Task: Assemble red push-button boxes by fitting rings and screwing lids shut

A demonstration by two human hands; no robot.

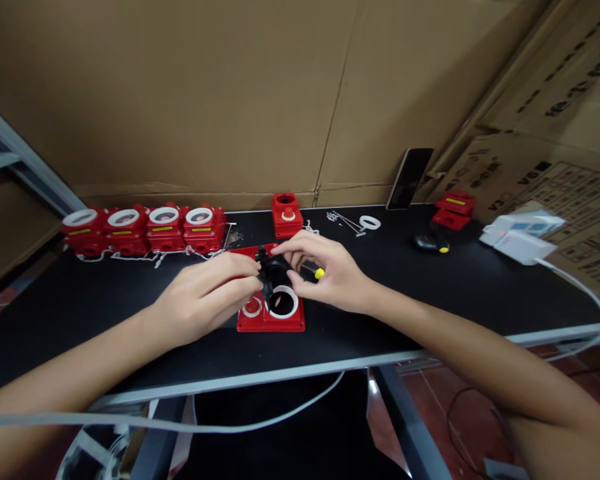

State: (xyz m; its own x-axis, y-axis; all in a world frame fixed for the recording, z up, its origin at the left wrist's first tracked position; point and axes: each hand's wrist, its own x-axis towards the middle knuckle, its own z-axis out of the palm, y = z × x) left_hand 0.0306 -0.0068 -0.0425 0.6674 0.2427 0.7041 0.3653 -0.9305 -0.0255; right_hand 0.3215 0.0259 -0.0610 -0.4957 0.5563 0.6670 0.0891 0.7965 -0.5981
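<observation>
Both hands meet over a red cover plate [271, 325] near the table's front edge. My left hand [205, 293] is closed, its fingertips pinching a small black part with a round opening [277, 270]. From the other side, my right hand [327, 270] grips the same black part between thumb and fingers. A slim tool with a yellow end [320, 273] shows by my right palm; whether the hand holds it is unclear. Set in the plate are a white ring [295, 307] around a dark hole and a smaller red round piece [253, 306].
Several red boxes with white rings [163, 227] stand in a row at the back left. One red box [286, 217] is behind my hands. Rods [350, 223], a loose white ring [370, 223], a phone [410, 179], a black-and-yellow tool [430, 243] and a white device [523, 240] lie rightward.
</observation>
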